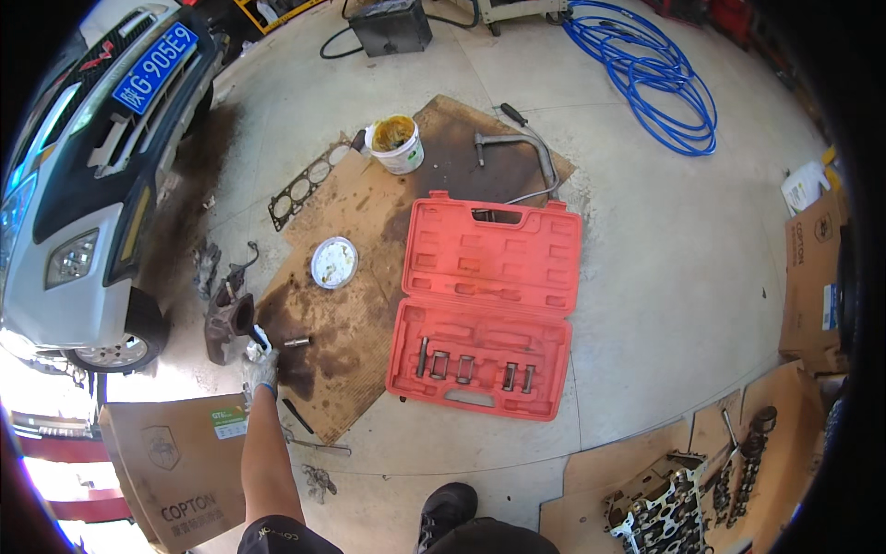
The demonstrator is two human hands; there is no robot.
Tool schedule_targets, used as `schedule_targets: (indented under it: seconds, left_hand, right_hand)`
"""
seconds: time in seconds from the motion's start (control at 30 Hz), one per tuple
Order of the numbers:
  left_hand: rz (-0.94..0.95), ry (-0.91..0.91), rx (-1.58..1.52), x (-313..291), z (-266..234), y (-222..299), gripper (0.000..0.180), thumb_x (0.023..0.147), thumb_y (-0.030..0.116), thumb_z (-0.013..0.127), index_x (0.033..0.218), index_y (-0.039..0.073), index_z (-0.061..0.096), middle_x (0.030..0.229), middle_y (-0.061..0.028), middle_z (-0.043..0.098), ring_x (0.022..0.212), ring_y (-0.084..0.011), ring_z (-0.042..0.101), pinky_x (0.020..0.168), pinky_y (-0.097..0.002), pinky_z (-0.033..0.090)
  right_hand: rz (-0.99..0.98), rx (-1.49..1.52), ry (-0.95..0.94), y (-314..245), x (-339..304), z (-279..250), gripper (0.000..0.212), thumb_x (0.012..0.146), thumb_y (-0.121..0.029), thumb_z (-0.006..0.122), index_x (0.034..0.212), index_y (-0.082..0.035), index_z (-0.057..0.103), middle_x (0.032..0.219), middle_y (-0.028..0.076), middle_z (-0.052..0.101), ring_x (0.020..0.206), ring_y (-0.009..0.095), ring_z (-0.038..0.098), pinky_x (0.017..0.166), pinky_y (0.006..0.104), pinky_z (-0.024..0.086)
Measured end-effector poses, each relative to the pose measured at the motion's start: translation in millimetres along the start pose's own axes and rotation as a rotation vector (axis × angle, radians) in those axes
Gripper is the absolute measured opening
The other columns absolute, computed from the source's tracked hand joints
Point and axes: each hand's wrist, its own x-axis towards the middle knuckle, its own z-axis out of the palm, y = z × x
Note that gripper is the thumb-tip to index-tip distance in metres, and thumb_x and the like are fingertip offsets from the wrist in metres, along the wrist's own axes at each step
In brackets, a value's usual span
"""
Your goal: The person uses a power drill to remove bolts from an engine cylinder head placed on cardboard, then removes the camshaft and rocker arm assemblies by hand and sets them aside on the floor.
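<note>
My left hand (pixel 261 367), in a pale work glove, reaches out at the left of the cardboard. Its fingers are closed around a small dark-and-white thing (pixel 262 340) whose kind I cannot make out. Right beside it stands a rusty brown metal part (pixel 228 323) with a round opening, perhaps a piece of exhaust. A short shiny socket (pixel 297 342) lies on the stained cardboard (pixel 355 314), just right of the hand. My right hand is out of view.
An open red tool case (pixel 494 249) holds several metal pieces. Around it are a white tub (pixel 395 146), a lid with white paste (pixel 334 263), a head gasket (pixel 305 187) and a bent bar (pixel 521 140). A cylinder head (pixel 660 506) sits lower right, a car (pixel 83 222) left.
</note>
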Motion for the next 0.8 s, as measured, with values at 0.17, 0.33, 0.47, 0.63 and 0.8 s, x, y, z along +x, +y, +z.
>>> schedule_targets:
  seconds: [0.17, 0.33, 0.47, 0.63, 0.8]
  left_hand:
    - [-0.068, 0.052, 0.266, -9.0, 10.2, 21.1, 0.048, 0.094, 0.033, 0.062, 0.131, 0.004, 0.070, 0.123, -0.0305, 0.073, 0.122, -0.0467, 0.069, 0.101, -0.0521, 0.054]
    - [-0.128, -0.256, -0.430, -45.0, -64.6, 38.9, 0.028, 0.097, 0.025, 0.060, 0.115, 0.005, 0.065, 0.093, -0.0135, 0.070, 0.081, -0.0291, 0.070, 0.073, -0.0430, 0.057]
    - [-0.142, -0.833, -1.011, -134.7, -110.3, 105.5, 0.029, 0.093, 0.019, 0.066, 0.119, 0.006, 0.063, 0.092, -0.0063, 0.066, 0.079, -0.0207, 0.065, 0.072, -0.0387, 0.058]
    - [0.064, -1.408, -1.094, -303.1, -143.5, 230.8, 0.050, 0.096, 0.025, 0.075, 0.138, 0.003, 0.061, 0.110, -0.0126, 0.074, 0.096, -0.0281, 0.074, 0.087, -0.0494, 0.063]
    - [0.226, -1.881, -0.475, -453.2, -141.1, 308.5, 0.058, 0.103, 0.051, 0.062, 0.130, 0.000, 0.066, 0.102, -0.0146, 0.078, 0.097, -0.0302, 0.076, 0.078, -0.0459, 0.062]
  right_hand:
    - [0.034, 0.036, -0.021, -38.5, 15.3, -28.9, 0.038, 0.092, -0.021, 0.075, 0.125, -0.003, 0.069, 0.110, 0.021, 0.076, 0.090, 0.039, 0.074, 0.082, 0.0479, 0.061]
    - [-0.010, 0.190, 0.064, -53.1, 23.7, -29.9, 0.039, 0.093, -0.018, 0.076, 0.127, -0.001, 0.068, 0.102, 0.020, 0.076, 0.085, 0.034, 0.074, 0.079, 0.0443, 0.060]
    - [-0.067, 0.225, 0.110, -49.1, 19.7, -44.0, 0.037, 0.094, -0.015, 0.075, 0.127, 0.000, 0.068, 0.096, 0.018, 0.074, 0.081, 0.028, 0.073, 0.075, 0.0409, 0.059]
    - [-0.223, 0.200, 0.327, -86.7, 16.0, -112.2, 0.043, 0.092, -0.019, 0.079, 0.131, -0.005, 0.070, 0.107, 0.019, 0.074, 0.096, 0.035, 0.072, 0.086, 0.0470, 0.058]
    - [-0.549, 0.161, 0.649, -82.8, 37.5, -139.0, 0.032, 0.089, -0.024, 0.082, 0.117, -0.009, 0.076, 0.115, 0.012, 0.074, 0.103, 0.032, 0.071, 0.089, 0.0437, 0.058]
